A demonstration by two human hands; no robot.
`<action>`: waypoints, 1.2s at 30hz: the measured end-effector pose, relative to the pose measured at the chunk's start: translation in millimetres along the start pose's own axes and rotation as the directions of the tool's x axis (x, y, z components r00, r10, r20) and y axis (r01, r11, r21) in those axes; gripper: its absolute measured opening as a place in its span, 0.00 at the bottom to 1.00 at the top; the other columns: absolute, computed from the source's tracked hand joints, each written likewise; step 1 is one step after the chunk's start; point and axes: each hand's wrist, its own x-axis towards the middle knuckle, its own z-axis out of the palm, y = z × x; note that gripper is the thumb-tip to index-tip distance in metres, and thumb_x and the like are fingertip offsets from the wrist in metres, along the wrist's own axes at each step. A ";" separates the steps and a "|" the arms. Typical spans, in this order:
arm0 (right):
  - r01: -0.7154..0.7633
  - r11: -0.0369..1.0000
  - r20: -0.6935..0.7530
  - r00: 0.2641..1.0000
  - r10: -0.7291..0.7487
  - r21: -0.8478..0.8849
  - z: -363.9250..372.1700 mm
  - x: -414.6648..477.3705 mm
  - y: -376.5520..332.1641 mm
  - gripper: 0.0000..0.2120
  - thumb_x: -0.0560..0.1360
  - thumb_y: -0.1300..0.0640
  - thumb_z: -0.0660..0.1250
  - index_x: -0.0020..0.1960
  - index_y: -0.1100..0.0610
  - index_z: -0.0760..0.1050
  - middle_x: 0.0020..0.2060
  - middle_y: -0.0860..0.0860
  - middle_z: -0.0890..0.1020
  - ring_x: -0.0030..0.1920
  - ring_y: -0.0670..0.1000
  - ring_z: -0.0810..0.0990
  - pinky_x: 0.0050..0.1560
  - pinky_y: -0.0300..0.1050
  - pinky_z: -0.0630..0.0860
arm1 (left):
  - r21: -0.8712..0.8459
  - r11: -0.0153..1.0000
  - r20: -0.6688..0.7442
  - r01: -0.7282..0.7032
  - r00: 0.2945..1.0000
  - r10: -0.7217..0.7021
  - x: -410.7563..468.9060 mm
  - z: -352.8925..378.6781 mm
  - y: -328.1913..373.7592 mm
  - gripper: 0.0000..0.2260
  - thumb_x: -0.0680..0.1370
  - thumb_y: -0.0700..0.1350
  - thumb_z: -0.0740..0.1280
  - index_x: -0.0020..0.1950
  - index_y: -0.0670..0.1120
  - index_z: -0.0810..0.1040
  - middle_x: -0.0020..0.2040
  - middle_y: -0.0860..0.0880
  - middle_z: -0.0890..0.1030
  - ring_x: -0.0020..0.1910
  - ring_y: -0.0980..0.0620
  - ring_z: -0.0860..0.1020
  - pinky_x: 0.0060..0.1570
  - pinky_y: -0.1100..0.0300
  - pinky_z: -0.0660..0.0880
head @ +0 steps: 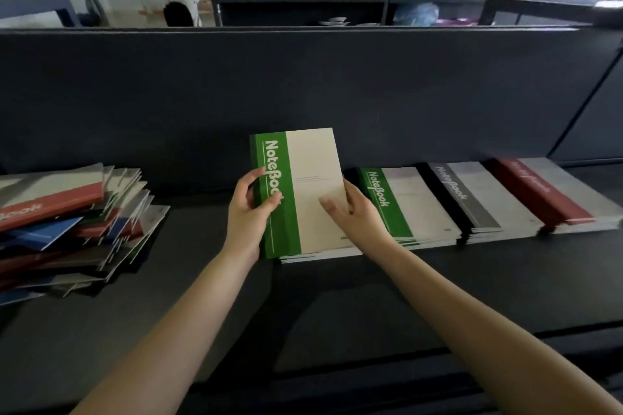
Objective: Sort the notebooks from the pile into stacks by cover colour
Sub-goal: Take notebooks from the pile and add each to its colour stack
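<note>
So the dark worktop (337, 296) runs the whole width, with a dark back panel (303, 84) standing along its far edge. Over on the left sits the unsorted pile (67, 222), a messy fan of red, blue and grey covers sliding off each other. On the right three sorted stacks lie side by side against the panel: the green stack (401, 205), then the grey stack (488, 202), then the red stack (553, 195) (all neat and touching edge to edge). The green notebook (313, 185) is up in the middle, tilted toward the camera, just left of the green stack. Some page edges peek out below it, maybe another stack, hard to tell. The left hand (251, 209) grips its green spine side, and the right hand (354, 209) holds the right edge with the thumb on the cream cover.
</note>
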 end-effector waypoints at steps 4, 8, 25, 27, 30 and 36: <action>-0.002 1.000 -0.094 0.996 0.003 0.015 -32.0 -6.4 7.4 0.30 0.74 0.55 0.71 0.73 0.51 0.64 0.61 0.46 0.78 0.57 0.48 0.79 0.55 0.50 0.79 | 0.004 1.000 0.111 0.004 0.994 -0.004 3.6 28.0 -4.6 0.20 0.76 0.33 0.67 0.64 0.50 0.71 0.54 0.52 0.80 0.49 0.59 0.81 0.44 0.64 0.78; -0.046 0.999 -0.223 0.974 0.047 0.009 -68.5 -10.5 15.6 0.32 0.76 0.59 0.68 0.76 0.50 0.59 0.62 0.47 0.76 0.58 0.51 0.78 0.55 0.49 0.78 | 0.133 0.991 0.182 0.015 0.983 -0.040 8.2 52.9 -11.0 0.26 0.77 0.34 0.65 0.71 0.52 0.64 0.65 0.56 0.70 0.59 0.60 0.74 0.50 0.64 0.76; -0.274 0.853 -0.312 0.940 0.139 -0.444 -122.5 -3.3 63.9 0.18 0.78 0.65 0.62 0.67 0.58 0.74 0.64 0.54 0.77 0.65 0.53 0.73 0.63 0.39 0.65 | 0.866 0.206 0.493 -0.456 0.847 -0.200 10.6 93.5 -75.5 0.22 0.83 0.55 0.48 0.77 0.51 0.58 0.77 0.50 0.57 0.76 0.46 0.51 0.74 0.47 0.46; -0.273 0.811 -0.289 0.948 0.135 -0.518 -121.6 3.5 65.4 0.18 0.78 0.64 0.60 0.68 0.59 0.73 0.65 0.56 0.76 0.65 0.57 0.73 0.62 0.43 0.67 | 0.865 0.163 0.500 -0.475 0.846 -0.186 9.6 92.1 -79.1 0.23 0.83 0.56 0.46 0.78 0.51 0.55 0.78 0.50 0.55 0.77 0.45 0.49 0.74 0.47 0.46; -0.267 0.726 -0.210 0.963 0.171 -0.633 -119.5 12.4 69.5 0.18 0.79 0.63 0.57 0.68 0.61 0.72 0.65 0.61 0.73 0.63 0.61 0.72 0.58 0.49 0.71 | 0.874 0.148 0.485 -0.463 0.855 -0.184 7.8 92.0 -80.6 0.24 0.83 0.57 0.45 0.78 0.52 0.53 0.79 0.50 0.51 0.78 0.46 0.47 0.74 0.47 0.44; -0.253 0.576 -0.142 0.962 0.232 -0.778 -116.7 18.9 68.8 0.20 0.81 0.54 0.54 0.72 0.56 0.67 0.75 0.55 0.60 0.71 0.57 0.65 0.62 0.51 0.71 | 0.882 0.116 0.471 -0.456 0.864 -0.177 4.8 93.8 -78.5 0.24 0.83 0.58 0.44 0.78 0.53 0.52 0.79 0.51 0.49 0.78 0.47 0.46 0.74 0.49 0.43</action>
